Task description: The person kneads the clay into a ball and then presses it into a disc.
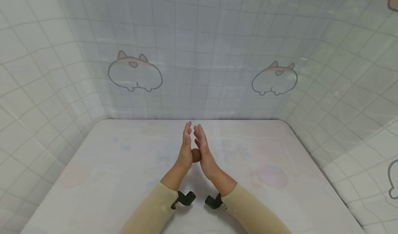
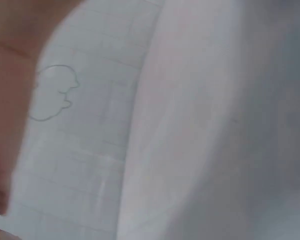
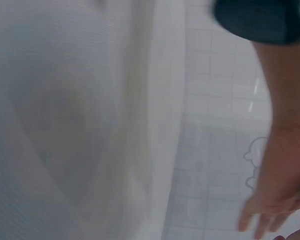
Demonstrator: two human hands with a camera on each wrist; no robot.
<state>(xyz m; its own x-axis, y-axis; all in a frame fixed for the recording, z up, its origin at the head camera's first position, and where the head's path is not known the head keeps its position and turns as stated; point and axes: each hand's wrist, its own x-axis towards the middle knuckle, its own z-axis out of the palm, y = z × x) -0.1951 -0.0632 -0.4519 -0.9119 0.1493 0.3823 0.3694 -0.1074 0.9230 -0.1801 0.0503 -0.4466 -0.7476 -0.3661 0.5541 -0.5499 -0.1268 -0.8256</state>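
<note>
I find the left hand (image 1: 186, 152) and right hand (image 1: 206, 155) straight-fingered, palms pressing the ball (image 1: 196, 155) from either side; light, matched pressure should best steady it.

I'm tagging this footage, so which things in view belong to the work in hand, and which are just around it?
In the work:
brown ball, between the palms
left hand
right hand

Just around it:
white table
grid-patterned wall covering
black wrist cameras
pale sleeves
</note>
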